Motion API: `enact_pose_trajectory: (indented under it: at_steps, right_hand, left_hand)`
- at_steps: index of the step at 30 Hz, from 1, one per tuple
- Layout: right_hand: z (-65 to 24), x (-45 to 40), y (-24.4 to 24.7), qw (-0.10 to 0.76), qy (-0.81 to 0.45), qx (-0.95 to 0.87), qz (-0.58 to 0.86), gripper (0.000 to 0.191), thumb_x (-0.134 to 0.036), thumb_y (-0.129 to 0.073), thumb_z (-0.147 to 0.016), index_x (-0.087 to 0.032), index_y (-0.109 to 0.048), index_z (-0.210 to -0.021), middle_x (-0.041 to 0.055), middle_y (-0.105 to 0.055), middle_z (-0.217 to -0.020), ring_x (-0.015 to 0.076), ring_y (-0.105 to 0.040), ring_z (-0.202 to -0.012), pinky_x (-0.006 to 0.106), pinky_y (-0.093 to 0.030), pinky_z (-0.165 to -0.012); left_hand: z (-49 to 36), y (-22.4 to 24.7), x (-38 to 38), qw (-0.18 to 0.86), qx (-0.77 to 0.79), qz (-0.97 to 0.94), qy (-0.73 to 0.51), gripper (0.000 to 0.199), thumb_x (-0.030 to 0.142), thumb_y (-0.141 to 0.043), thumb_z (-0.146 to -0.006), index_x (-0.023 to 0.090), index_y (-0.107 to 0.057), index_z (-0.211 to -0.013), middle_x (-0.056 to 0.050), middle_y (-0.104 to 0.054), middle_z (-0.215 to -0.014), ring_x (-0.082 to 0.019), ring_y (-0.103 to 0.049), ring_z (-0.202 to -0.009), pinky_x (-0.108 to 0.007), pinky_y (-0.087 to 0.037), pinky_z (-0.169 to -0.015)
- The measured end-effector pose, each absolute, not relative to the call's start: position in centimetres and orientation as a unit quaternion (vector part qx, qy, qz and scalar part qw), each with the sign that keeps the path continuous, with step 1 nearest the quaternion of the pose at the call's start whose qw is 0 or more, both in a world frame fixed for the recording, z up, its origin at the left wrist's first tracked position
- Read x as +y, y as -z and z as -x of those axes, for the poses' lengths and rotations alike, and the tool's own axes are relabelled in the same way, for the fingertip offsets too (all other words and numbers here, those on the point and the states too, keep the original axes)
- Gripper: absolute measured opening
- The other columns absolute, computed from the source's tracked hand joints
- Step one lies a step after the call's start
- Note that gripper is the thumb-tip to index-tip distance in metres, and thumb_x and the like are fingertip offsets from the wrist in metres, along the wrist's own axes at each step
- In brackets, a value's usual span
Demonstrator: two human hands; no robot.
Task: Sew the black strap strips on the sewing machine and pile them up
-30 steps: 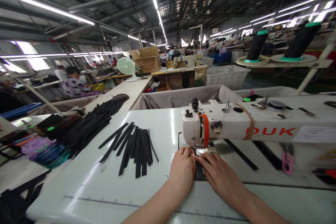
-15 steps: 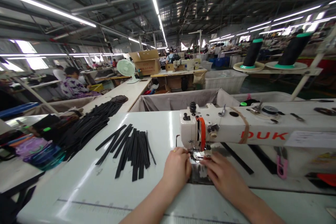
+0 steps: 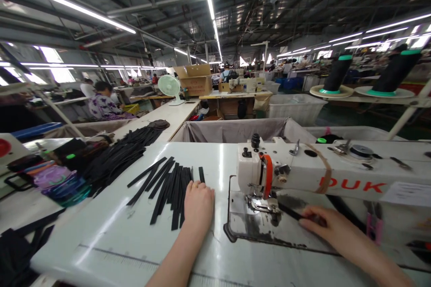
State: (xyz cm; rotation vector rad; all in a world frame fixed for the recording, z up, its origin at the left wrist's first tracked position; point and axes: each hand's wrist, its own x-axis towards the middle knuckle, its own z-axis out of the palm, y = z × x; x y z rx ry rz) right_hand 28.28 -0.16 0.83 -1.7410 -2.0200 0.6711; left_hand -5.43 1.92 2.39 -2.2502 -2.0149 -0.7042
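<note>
My left hand (image 3: 198,204) is at the right side of a fan of black fabric strips (image 3: 168,188) on the pale table. Its fingers are curled down, and one short black strip (image 3: 201,174) sticks out beyond them. My right hand (image 3: 318,222) pinches the end of another black strip (image 3: 290,210), just right of the presser foot (image 3: 264,205). That strip runs toward the needle area of the white sewing machine (image 3: 296,168). Part of the left fingertips is hidden by the hand's back.
Pink-handled snips (image 3: 373,224) lie beneath the machine arm. A large heap of black strips (image 3: 117,157) is at the left, behind a purple and teal container (image 3: 60,184). Black thread cones (image 3: 336,74) stand at the right. A fabric-lined bin (image 3: 232,130) lies beyond the table.
My left hand has moved left from the presser foot to the fan of strips. My right hand has moved right, away from the foot, onto a strip. The view has shifted slightly.
</note>
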Motion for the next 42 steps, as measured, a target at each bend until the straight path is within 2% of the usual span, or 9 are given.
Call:
enact_pose_trajectory:
  at_steps: [4, 7, 10, 14, 17, 21, 24, 30, 42]
  right_hand:
    - [-26.1, -1.9, -3.0, 0.149, -0.361, -0.744, 0.543, 0.021, -0.044, -0.062, -0.077, -0.024, -0.067, -0.078, -0.0023, -0.056, -0.063, 0.0166, -0.052, -0.060, 0.025, -0.037, -0.053]
    - [-23.0, -2.8, -3.4, 0.167, -0.428, -0.742, 0.487, 0.021, -0.042, -0.062, -0.080, -0.021, -0.065, -0.081, -0.0034, -0.053, -0.063, 0.0143, -0.049, -0.061, 0.023, -0.036, -0.054]
    - [-20.3, -3.3, -2.6, 0.201, -0.470, -0.741, 0.435, 0.023, -0.041, -0.057, -0.086, -0.019, -0.063, -0.085, -0.0012, -0.058, -0.068, 0.0149, -0.054, -0.063, 0.023, -0.041, -0.055]
    - [-18.8, -3.7, -1.1, 0.309, -0.345, -0.810, 0.359, 0.033, -0.023, -0.037, -0.096, -0.024, -0.055, -0.124, 0.0062, -0.066, -0.098, 0.0166, -0.063, -0.082, 0.027, -0.051, -0.073]
    - [-18.7, -4.1, -0.5, 0.315, -0.145, -0.898, 0.272, 0.043, -0.012, -0.041, -0.093, -0.027, -0.050, -0.132, 0.0101, -0.060, -0.120, 0.0167, -0.061, -0.102, 0.027, -0.049, -0.086]
    - [-18.1, -4.7, -0.1, 0.277, 0.030, -0.931, 0.235, 0.046, -0.005, -0.035, -0.088, -0.018, -0.052, -0.128, 0.0117, -0.064, -0.113, 0.0196, -0.060, -0.105, 0.030, -0.049, -0.089]
    - [-17.0, -5.0, 0.4, 0.266, 0.129, -0.910, 0.291, 0.046, 0.001, -0.036, -0.079, -0.012, -0.058, -0.117, 0.0121, -0.068, -0.100, 0.0217, -0.064, -0.091, 0.031, -0.053, -0.079]
    - [-16.0, -5.3, 1.5, 0.275, 0.189, -0.885, 0.325, 0.045, 0.002, -0.039, -0.074, -0.009, -0.060, -0.113, 0.0123, -0.069, -0.099, 0.0226, -0.065, -0.088, 0.033, -0.054, -0.079]
    - [-16.5, -4.6, 0.6, 0.273, 0.149, -0.895, 0.321, 0.039, 0.000, -0.036, -0.084, -0.010, -0.060, -0.113, 0.0126, -0.069, -0.104, 0.0181, -0.066, -0.095, 0.027, -0.054, -0.081]
  left_hand:
    - [4.4, -3.5, 0.7, -0.306, -0.542, 0.740, 0.253, 0.024, 0.040, -0.067, -0.080, 0.017, -0.070, -0.082, -0.006, -0.068, -0.083, -0.022, -0.060, -0.081, -0.035, -0.048, -0.076]
    - [2.0, -3.6, -0.5, -0.621, -0.371, 0.650, 0.233, 0.055, 0.046, -0.081, -0.062, 0.018, -0.066, -0.107, -0.003, -0.068, -0.083, -0.015, -0.060, -0.065, -0.026, -0.047, -0.062]
    - [0.7, -3.0, -0.7, -0.701, -0.384, 0.509, 0.319, 0.049, 0.060, -0.068, -0.071, 0.013, -0.063, -0.084, -0.004, -0.066, -0.074, -0.008, -0.053, -0.048, -0.021, -0.040, -0.047]
    - [1.4, -1.7, 0.5, -0.656, -0.474, 0.453, 0.374, 0.045, 0.053, -0.075, -0.064, 0.015, -0.054, -0.075, 0.002, -0.059, -0.059, -0.003, -0.039, -0.036, -0.016, -0.023, -0.035]
    - [2.0, -0.9, 1.1, -0.603, -0.507, 0.507, 0.349, 0.033, 0.045, -0.068, -0.073, 0.015, -0.054, -0.075, 0.003, -0.058, -0.058, -0.005, -0.042, -0.037, -0.016, -0.028, -0.036]
    - [1.3, -0.5, 1.1, -0.506, -0.527, 0.581, 0.360, 0.014, 0.027, -0.059, -0.082, 0.016, -0.057, -0.091, 0.001, -0.061, -0.072, -0.008, -0.051, -0.048, -0.020, -0.044, -0.048]
    - [1.0, -0.9, 0.7, -0.357, -0.559, 0.636, 0.395, 0.036, 0.012, -0.060, -0.079, 0.019, -0.053, -0.114, -0.005, -0.060, -0.106, -0.013, -0.061, -0.075, -0.026, -0.052, -0.067]
    - [1.3, -1.5, -0.2, -0.185, -0.509, 0.801, 0.255, 0.006, 0.015, -0.067, -0.080, 0.018, -0.069, -0.085, -0.007, -0.067, -0.101, -0.026, -0.057, -0.099, -0.041, -0.048, -0.090]
    - [0.5, -1.3, -0.8, -0.103, -0.515, 0.829, 0.192, 0.027, 0.015, -0.057, -0.087, 0.023, -0.067, -0.110, -0.007, -0.065, -0.119, -0.028, -0.057, -0.107, -0.046, -0.050, -0.088]
